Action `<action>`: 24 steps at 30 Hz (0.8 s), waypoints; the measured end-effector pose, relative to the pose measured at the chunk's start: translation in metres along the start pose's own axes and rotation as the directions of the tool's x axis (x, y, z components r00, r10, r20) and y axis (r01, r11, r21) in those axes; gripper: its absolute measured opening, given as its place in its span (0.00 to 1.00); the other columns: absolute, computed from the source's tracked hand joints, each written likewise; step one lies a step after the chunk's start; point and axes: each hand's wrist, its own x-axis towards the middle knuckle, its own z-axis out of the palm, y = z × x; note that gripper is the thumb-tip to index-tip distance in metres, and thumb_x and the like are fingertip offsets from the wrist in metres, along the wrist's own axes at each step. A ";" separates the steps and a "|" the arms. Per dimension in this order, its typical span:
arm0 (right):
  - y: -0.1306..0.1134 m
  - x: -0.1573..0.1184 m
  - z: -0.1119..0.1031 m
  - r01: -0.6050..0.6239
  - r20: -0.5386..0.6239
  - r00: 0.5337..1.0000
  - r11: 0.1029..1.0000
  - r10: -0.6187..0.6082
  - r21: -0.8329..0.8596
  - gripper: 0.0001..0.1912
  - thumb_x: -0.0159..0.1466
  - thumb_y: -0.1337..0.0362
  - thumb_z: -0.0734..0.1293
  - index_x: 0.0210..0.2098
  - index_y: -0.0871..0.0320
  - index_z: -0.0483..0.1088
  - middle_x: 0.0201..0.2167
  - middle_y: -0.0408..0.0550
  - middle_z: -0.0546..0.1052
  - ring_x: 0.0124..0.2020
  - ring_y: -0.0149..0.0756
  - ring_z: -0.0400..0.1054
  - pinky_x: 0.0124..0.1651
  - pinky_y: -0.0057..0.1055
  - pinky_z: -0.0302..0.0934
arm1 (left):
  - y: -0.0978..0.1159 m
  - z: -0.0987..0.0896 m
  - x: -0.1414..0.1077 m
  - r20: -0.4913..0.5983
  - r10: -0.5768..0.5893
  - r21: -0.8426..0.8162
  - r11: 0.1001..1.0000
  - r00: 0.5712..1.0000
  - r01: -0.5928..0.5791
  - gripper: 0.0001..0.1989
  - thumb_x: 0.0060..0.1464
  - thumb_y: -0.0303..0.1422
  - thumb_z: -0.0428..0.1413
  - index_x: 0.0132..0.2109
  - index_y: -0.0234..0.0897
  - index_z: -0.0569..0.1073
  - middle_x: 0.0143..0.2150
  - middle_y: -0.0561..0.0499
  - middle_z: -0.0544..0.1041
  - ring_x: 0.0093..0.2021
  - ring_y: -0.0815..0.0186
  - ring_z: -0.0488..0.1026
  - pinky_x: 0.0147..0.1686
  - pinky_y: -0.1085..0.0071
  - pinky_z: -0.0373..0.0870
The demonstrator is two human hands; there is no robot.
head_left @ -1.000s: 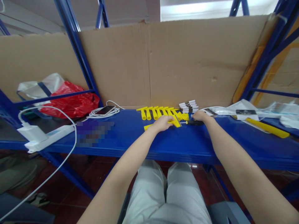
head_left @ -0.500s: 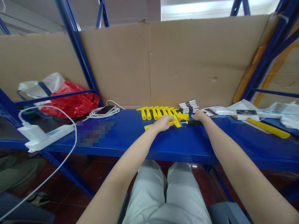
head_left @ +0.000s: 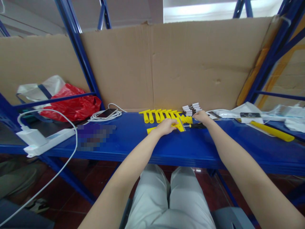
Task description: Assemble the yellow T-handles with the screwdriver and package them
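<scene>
Presently, a blue counter is carrying a row of yellow T-shaped pieces toward twelve o'clock. Nearer, a yellow scraper-like tool is sitting gripped by the left hand. Between its two and three o'clock, the right hand is curling its fingers, possible contents untellable; a black-handled screwdriver is lying at its six.

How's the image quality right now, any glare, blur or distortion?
Head view: a washed-out bright strip above the cardboard, a small glint on the floor; head view: a pixelated block on the blue table; head view: fine detail around the right hand and yellow tool looks soft; head view: rack posts lean, perhaps wide-angle distortion.
</scene>
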 end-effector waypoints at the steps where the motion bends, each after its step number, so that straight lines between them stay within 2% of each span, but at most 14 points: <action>1: -0.007 -0.004 -0.002 -0.017 0.002 1.000 0.999 0.017 0.049 0.11 0.56 0.68 0.64 0.32 0.64 0.78 0.29 0.55 0.79 0.33 0.41 0.73 0.35 0.31 0.64 | 0.000 0.000 0.000 0.000 -0.001 -0.001 1.000 1.000 0.001 0.12 0.55 0.26 0.59 0.48 0.34 0.77 0.52 0.44 0.79 0.54 0.58 0.75 0.55 0.64 0.68; 4: -0.030 -0.017 -0.008 -0.123 0.091 0.992 0.892 0.093 0.435 0.09 0.55 0.66 0.65 0.33 0.61 0.76 0.31 0.51 0.78 0.33 0.36 0.70 0.33 0.29 0.62 | 0.002 -0.001 0.000 -0.007 0.003 -0.008 1.000 1.000 -0.004 0.12 0.54 0.26 0.59 0.47 0.33 0.77 0.51 0.43 0.79 0.53 0.58 0.75 0.55 0.63 0.69; 7: -0.048 -0.029 -0.009 -0.134 0.182 0.983 0.808 0.035 0.574 0.05 0.52 0.67 0.66 0.28 0.60 0.74 0.29 0.47 0.77 0.33 0.33 0.67 0.34 0.27 0.60 | 0.003 -0.001 0.001 -0.029 0.004 -0.010 1.000 1.000 -0.004 0.12 0.53 0.25 0.60 0.46 0.35 0.78 0.50 0.45 0.80 0.53 0.59 0.76 0.55 0.63 0.69; 9: -0.055 -0.036 -0.008 -0.101 0.201 0.979 0.796 -0.026 0.596 0.02 0.51 0.69 0.67 0.23 0.60 0.72 0.25 0.45 0.76 0.32 0.32 0.66 0.36 0.27 0.59 | 0.003 0.000 0.001 -0.042 0.003 -0.016 1.000 0.999 -0.004 0.12 0.53 0.25 0.60 0.46 0.36 0.79 0.50 0.45 0.80 0.52 0.59 0.76 0.55 0.63 0.69; 13: -0.064 -0.042 -0.004 -0.079 0.234 0.969 0.800 -0.079 0.595 0.05 0.50 0.72 0.67 0.19 0.60 0.70 0.22 0.44 0.74 0.29 0.31 0.65 0.37 0.26 0.59 | 0.001 0.001 0.003 -0.058 0.018 -0.023 1.000 0.998 -0.019 0.13 0.52 0.26 0.61 0.46 0.36 0.80 0.49 0.45 0.81 0.51 0.60 0.76 0.54 0.65 0.69; 16: -0.068 -0.045 -0.002 -0.079 0.224 0.972 0.812 -0.065 0.579 0.07 0.51 0.75 0.66 0.19 0.60 0.70 0.22 0.44 0.75 0.29 0.30 0.67 0.38 0.26 0.60 | 0.000 0.002 0.003 -0.061 0.034 -0.005 0.999 0.998 -0.034 0.13 0.53 0.26 0.61 0.46 0.37 0.80 0.49 0.47 0.81 0.51 0.61 0.77 0.54 0.65 0.69; 24: -0.076 -0.053 -0.008 0.018 0.156 0.983 0.900 -0.095 0.436 0.08 0.52 0.76 0.65 0.20 0.60 0.71 0.26 0.45 0.78 0.34 0.33 0.71 0.39 0.26 0.62 | 0.000 0.004 0.002 -0.044 0.059 0.040 0.998 0.997 -0.057 0.14 0.54 0.26 0.60 0.48 0.37 0.79 0.50 0.46 0.80 0.51 0.60 0.77 0.54 0.65 0.69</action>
